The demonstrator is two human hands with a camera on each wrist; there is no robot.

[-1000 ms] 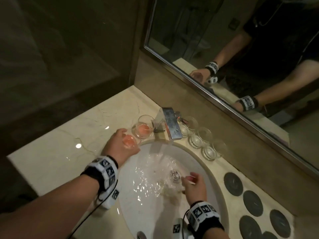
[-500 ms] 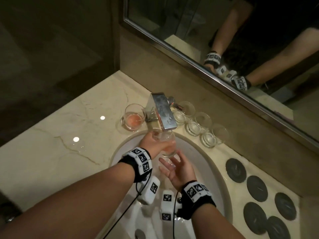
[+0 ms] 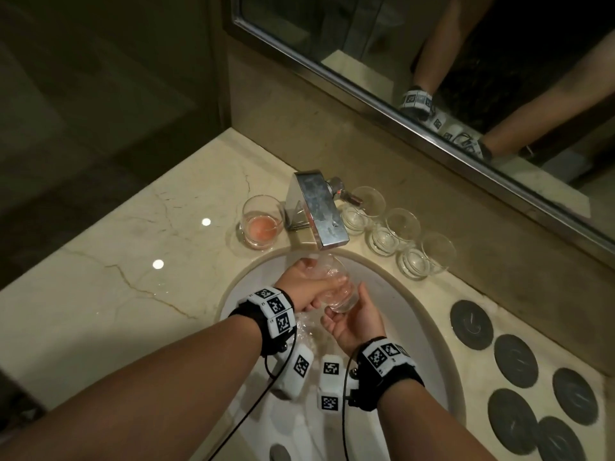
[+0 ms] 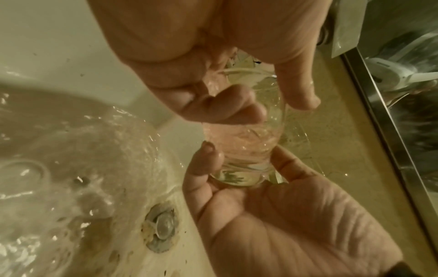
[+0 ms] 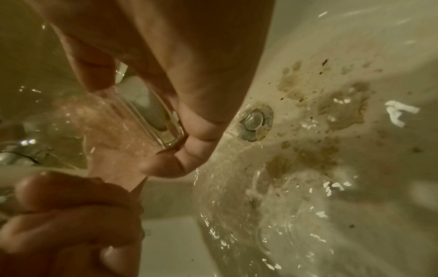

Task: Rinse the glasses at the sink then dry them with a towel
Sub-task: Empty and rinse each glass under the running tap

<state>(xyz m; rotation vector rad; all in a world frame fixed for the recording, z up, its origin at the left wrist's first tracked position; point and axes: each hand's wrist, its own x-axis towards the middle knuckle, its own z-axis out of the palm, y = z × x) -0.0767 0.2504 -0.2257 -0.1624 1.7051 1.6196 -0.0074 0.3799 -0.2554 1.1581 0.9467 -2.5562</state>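
Observation:
A clear glass (image 3: 336, 289) is tilted under the faucet spout (image 3: 324, 224), over the white sink (image 3: 416, 314). My left hand (image 3: 317, 277) grips its upper part, thumb on one side and curled fingers (image 4: 227, 112) at the rim. My right hand (image 3: 346, 309) cups the thick base (image 5: 169, 134) from below, pinching it between thumb and fingers. In the left wrist view the glass (image 4: 246, 148) looks wet and colourless. Water swirls in the basin (image 4: 78, 159). A glass with pink liquid (image 3: 262, 223) stands left of the faucet.
Three clear glasses (image 3: 392, 231) stand in a row right of the faucet, against the wall below the mirror (image 3: 432, 44). Several dark round coasters (image 3: 471, 324) lie on the marble counter (image 3: 116, 261) at the right. Brown specks stain the basin near the overflow (image 5: 254, 121).
My left hand lifted a pink-tinted glass from the counter to the spout. The right hand rose from the basin and took hold of its base. The pink colour is gone.

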